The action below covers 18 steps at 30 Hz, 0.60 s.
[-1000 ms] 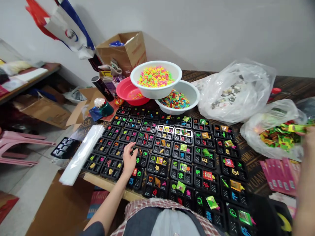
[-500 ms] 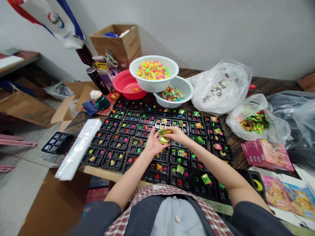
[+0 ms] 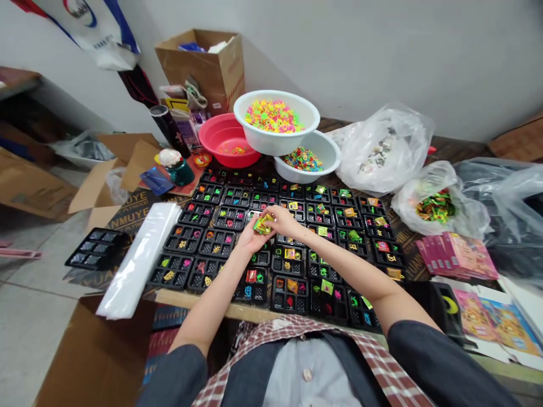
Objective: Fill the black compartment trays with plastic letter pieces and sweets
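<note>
Small shiny yellow-green packets (image 3: 263,224) lie in my left hand (image 3: 250,241), which is cupped round them above the middle of the trays. From the right, my right hand (image 3: 285,223) meets it, its fingertips closed on the packets. Exactly how many each hand grips is hidden. Below and around both hands spread rows of black compartment trays (image 3: 168,269), with small bright plastic pieces in their compartments. Several trays in the centre and right columns also carry a packet, such as the green packet (image 3: 327,286) near the front edge.
Behind the trays stand a red basin (image 3: 212,135) and two white basins of colourful pieces, the upper white basin (image 3: 311,116) overlapping the others. Clear bags (image 3: 407,152) and pink booklets (image 3: 470,257) are at right. White plastic sleeves (image 3: 138,260) and a carton (image 3: 95,186) are at left.
My two hands, still together on the packets, have shifted a little left over the trays. The camera view has also moved slightly.
</note>
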### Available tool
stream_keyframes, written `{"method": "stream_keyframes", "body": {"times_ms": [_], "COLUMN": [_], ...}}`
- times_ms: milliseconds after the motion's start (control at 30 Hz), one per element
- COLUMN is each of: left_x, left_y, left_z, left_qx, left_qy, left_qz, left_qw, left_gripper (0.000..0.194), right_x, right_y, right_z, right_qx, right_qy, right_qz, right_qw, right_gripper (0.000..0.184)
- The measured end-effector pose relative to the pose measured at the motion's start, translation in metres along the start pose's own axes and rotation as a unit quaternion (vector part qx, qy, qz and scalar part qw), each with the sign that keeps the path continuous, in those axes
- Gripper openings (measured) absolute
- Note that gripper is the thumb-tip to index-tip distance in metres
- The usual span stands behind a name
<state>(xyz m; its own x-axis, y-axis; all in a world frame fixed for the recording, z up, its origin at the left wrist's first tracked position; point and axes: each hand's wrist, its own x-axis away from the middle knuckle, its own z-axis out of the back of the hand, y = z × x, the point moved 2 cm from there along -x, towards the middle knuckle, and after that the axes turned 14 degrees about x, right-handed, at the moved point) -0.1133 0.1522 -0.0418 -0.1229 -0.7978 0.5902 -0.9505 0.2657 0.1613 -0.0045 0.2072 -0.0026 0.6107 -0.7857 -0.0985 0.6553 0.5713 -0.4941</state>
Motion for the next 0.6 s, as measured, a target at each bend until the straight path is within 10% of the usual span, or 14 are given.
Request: {"method": "stream_keyframes", "body": {"times_ms": [367, 600], "left_x": [-0.011, -0.010], "left_y": [0.057, 0.085], "left_z": [0.002, 0.009], "left_qx": [-0.059, -0.084], "left_qy": [-0.011, -0.016], "left_qz": [-0.034, -0.150], "left_qw": [0.998, 0.985], "left_gripper": [0.027, 0.022], "right_x": [-0.054, -0.083], "right_y": [0.027, 0.070], "right_z": [-0.002, -0.029], "right_qx": [-0.160, -0.030], "right_qy": [0.144, 0.142], "right_qz": [-0.131, -0.222], "right_qw": [0.968, 0.964], "right_gripper": [0.021, 0.027]}}
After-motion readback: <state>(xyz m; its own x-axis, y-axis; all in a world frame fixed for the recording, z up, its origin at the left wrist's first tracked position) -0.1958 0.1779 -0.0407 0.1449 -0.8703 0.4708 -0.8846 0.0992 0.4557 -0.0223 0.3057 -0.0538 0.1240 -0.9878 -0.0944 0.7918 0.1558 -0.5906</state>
